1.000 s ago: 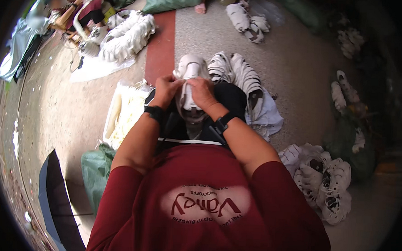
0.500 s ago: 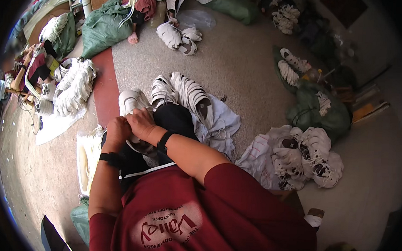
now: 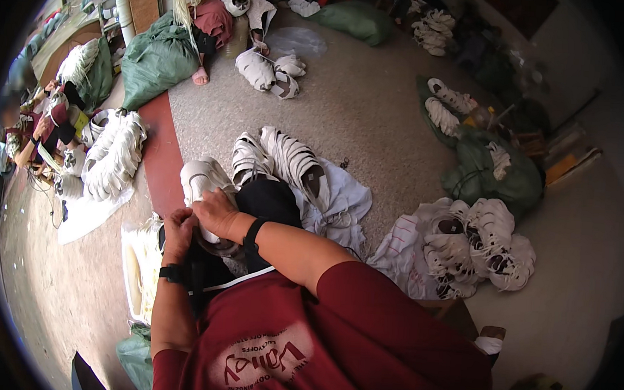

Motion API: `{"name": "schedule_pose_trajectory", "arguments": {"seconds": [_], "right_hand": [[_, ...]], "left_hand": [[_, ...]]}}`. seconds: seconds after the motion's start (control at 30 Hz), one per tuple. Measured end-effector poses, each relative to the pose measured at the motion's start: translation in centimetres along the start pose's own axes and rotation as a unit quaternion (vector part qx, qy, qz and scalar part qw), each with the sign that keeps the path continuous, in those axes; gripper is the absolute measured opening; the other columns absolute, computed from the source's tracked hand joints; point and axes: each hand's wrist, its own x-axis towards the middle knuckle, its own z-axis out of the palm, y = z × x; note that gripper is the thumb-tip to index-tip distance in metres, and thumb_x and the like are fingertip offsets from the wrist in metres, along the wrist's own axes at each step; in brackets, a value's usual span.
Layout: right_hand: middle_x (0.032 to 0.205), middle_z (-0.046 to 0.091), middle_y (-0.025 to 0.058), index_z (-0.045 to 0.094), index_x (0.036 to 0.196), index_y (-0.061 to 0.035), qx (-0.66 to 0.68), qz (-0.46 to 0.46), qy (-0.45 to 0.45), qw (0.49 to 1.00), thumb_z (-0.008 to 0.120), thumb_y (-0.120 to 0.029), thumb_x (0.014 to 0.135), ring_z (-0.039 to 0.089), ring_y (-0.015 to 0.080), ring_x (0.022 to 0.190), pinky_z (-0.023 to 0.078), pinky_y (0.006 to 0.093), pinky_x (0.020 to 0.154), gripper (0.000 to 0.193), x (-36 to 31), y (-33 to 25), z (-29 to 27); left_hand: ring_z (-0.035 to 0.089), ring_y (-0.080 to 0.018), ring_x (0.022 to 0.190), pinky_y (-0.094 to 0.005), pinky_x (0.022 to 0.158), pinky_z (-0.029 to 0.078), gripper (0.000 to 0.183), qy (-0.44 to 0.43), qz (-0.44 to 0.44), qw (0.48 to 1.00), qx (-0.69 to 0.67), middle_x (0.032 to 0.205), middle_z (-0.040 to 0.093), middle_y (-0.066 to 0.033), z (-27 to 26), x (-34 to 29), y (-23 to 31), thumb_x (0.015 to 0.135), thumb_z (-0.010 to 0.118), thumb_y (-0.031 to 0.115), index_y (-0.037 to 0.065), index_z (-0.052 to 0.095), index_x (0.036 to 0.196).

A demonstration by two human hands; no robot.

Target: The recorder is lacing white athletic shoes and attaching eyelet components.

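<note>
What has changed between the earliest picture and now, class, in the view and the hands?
The view has swung right, so the scene sits further left. The left hand has drawn slightly back toward the body, by the shoe; whether it holds anything is unclear. The right hand stays at the shoe, and the shoe rows remain beside the knee.

"How much of the white shoe [image 3: 201,174] reaches you?"

"Not its middle: the right hand [image 3: 216,212] covers that from me, and I can't tell what it grips."

"And the left hand [image 3: 179,232]?"

"Too small for me to say whether it pinches anything."

"Edges?"

"The top one cuts off a co-worker [image 3: 214,24]; the lower one, a dark panel [image 3: 89,379]. I get the far-left co-worker [image 3: 40,130] blurred."
</note>
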Motion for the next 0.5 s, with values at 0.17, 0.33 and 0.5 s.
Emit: {"name": "schedule_pose_trajectory", "arguments": {"seconds": [0.17, 0.33, 0.5], "right_hand": [[0.071, 0.060, 0.0087, 0.064, 0.075, -0.0095, -0.067, -0.103, -0.026, 0.992, 0.055, -0.016, 0.073, 0.057, 0.0258, 0.074, 0.042, 0.0404, 0.071, 0.011, 0.3, -0.4, -0.4], [0.069, 0.060, 0.0081, 0.064, 0.075, -0.0069, 0.228, -0.037, -0.003, 0.973, 0.060, -0.011, 0.071, 0.057, 0.0211, 0.068, 0.044, 0.0337, 0.067, 0.007, 1.1, 0.8, -1.4], [0.082, 0.062, 0.0112, 0.056, 0.076, -0.0028, 0.833, 0.154, 0.078, 0.525, 0.055, -0.007, 0.085, 0.056, 0.0141, 0.069, 0.047, 0.0274, 0.066, 0.009, 1.3, 2.9, -13.9]], "left_hand": [[0.056, -0.0100, 0.069, -0.0235, 0.064, 0.045, 0.016, 0.038, -0.028, 0.997, -0.053, 0.075, 0.063, -0.0052, 0.0, -0.3, -0.9, 0.076, 0.056, 0.002, -0.006, 0.063, 0.087], [0.051, -0.0061, 0.064, -0.0203, 0.058, 0.041, 0.008, 0.033, -0.071, 0.995, -0.056, 0.070, 0.058, 0.0001, -0.4, -1.1, 0.0, 0.077, 0.056, 0.002, -0.002, 0.061, 0.082], [0.047, -0.0049, 0.061, -0.0200, 0.055, 0.038, 0.003, 0.068, 0.000, 0.997, -0.029, 0.068, 0.053, 0.0020, -0.1, -1.4, 1.0, 0.077, 0.057, 0.005, 0.002, 0.056, 0.076]]}}
